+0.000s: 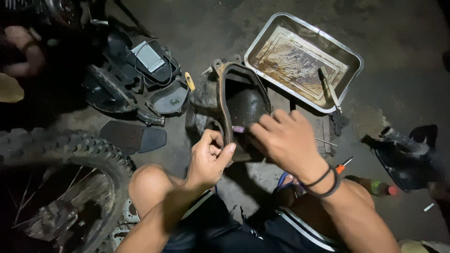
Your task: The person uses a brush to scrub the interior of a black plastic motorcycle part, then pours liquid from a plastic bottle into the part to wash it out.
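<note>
A dark, grimy engine cover [243, 100] with a tan gasket rim stands on edge on the ground in front of me. My left hand [208, 159] pinches its lower rim between thumb and fingers. My right hand [283, 140], with dark bands on the wrist, holds a small purple-tipped tool [239, 129] against the inner face of the cover. My bare knees frame the bottom of the view.
A metal tray [349, 51] with dirty brown liquid and a brush lies at the back right. Black plastic motorcycle parts [140, 75] are scattered at the left. A knobby tyre [89, 154] is at the lower left. An orange-handled screwdriver [343, 165] and a bottle [377, 187] lie at the right.
</note>
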